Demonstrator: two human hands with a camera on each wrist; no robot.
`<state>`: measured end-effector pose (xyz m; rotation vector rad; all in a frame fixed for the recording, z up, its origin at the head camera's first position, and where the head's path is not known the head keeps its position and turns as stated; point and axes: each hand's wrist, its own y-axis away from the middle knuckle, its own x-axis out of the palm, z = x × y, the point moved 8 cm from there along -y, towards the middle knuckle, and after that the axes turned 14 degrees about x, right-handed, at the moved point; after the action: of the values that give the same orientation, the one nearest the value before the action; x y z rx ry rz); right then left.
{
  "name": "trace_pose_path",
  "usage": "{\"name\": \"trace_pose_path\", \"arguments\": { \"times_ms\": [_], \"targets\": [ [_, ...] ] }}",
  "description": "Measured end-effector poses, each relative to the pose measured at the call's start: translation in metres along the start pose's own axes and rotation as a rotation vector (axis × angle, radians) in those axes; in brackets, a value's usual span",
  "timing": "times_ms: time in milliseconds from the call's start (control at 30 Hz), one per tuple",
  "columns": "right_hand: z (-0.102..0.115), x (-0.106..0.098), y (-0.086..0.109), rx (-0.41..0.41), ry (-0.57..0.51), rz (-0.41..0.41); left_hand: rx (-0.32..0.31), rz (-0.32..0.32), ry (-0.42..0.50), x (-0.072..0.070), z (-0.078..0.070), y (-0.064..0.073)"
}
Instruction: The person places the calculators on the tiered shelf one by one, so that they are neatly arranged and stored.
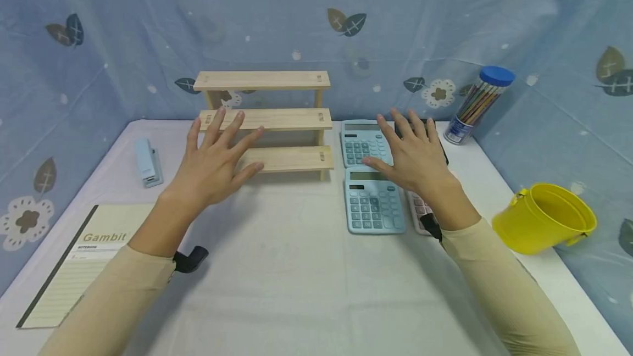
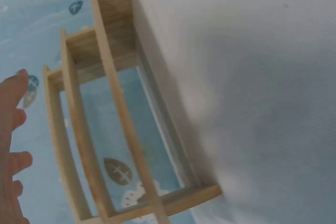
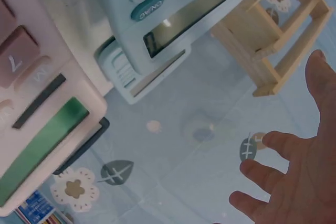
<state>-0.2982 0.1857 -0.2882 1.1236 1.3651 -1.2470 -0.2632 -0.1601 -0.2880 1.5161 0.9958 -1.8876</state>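
Note:
My left hand (image 1: 207, 163) hovers with fingers spread, overlapping the left side of a three-tier wooden shelf (image 1: 296, 120) in the head view. The left wrist view shows the fingers at its left edge, apart from the shelf rails (image 2: 131, 129). Likewise spread and holding nothing, my right hand (image 1: 417, 158) is over the calculators. Two light blue calculators lie one behind the other, the front one (image 1: 373, 210) and the back one (image 1: 352, 150). A pink calculator (image 3: 31, 77) and a dark flat item (image 3: 84, 148) are partly hidden beneath the right hand in the head view.
At the back right stands a clear jar of pencils (image 1: 477, 103) with a blue lid. A yellow bucket (image 1: 524, 227) tilts at the right edge. On the left lie a light blue stapler (image 1: 147, 162) and a notebook (image 1: 99, 235), partly covered by my forearm. Patterned blue cloth surrounds the table.

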Motion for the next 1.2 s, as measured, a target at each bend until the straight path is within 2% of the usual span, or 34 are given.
{"name": "trace_pose_path", "arguments": {
  "times_ms": [567, 933, 1200],
  "targets": [
    [-0.007, 0.003, 0.008, 0.002, -0.007, -0.020, -0.014, -0.006, 0.014, 0.006, 0.002, 0.007],
    [-0.018, 0.005, 0.009, 0.016, -0.021, -0.023, -0.007, -0.013, -0.001, 0.008, 0.002, 0.005],
    [-0.025, 0.011, 0.011, 0.039, -0.018, -0.007, -0.022, 0.009, 0.033, 0.014, 0.004, 0.007]
  ]
}}
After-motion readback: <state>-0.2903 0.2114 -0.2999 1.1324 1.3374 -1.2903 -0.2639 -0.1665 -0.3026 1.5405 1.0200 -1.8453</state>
